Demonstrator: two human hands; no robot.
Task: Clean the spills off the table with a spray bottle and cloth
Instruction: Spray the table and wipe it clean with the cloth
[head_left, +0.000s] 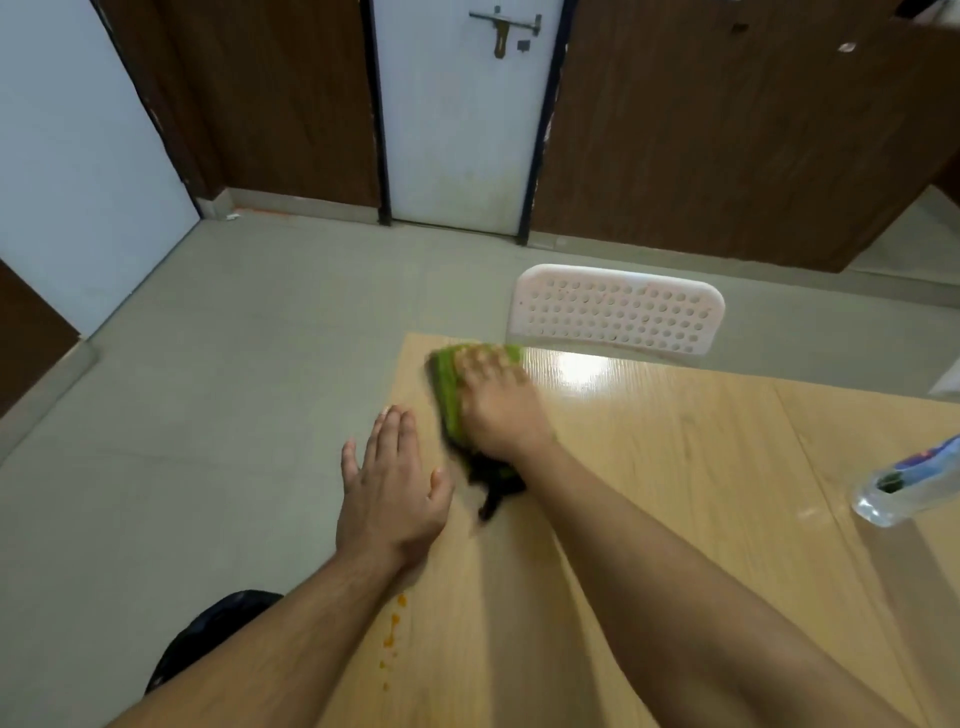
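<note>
Cloth: green cloth flat on the surface up at 12 o'clock, near the far left corner, blurred with motion, a dark part of it trailing back toward 6 o'clock

Right hand: right hand pressing down on the cloth, fingers spread and laid fairly straight over it, pushing rather than clutching

Left hand: left hand just beside the cloth at its 8 o'clock, palm down at the left edge of the surface, fingers straight and together, holding nothing

Spills: orange spots at 6 o'clock from the left hand, along the left edge, well apart from the cloth and not yet wiped

Spray bottle: spray bottle out at 3 o'clock, near the right edge of the view, no hand on it; whether it stands or lies I cannot tell

Surface: light wood surface, a glossy shine just past the cloth at 1 o'clock; wet or only lamp glare, I cannot tell

Progress: wiping is under way at the far corner; the orange spots nearer the person look like the work left, so I judge it partly done

Beyond: white perforated chair tucked in at the far edge, 12 o'clock
</note>
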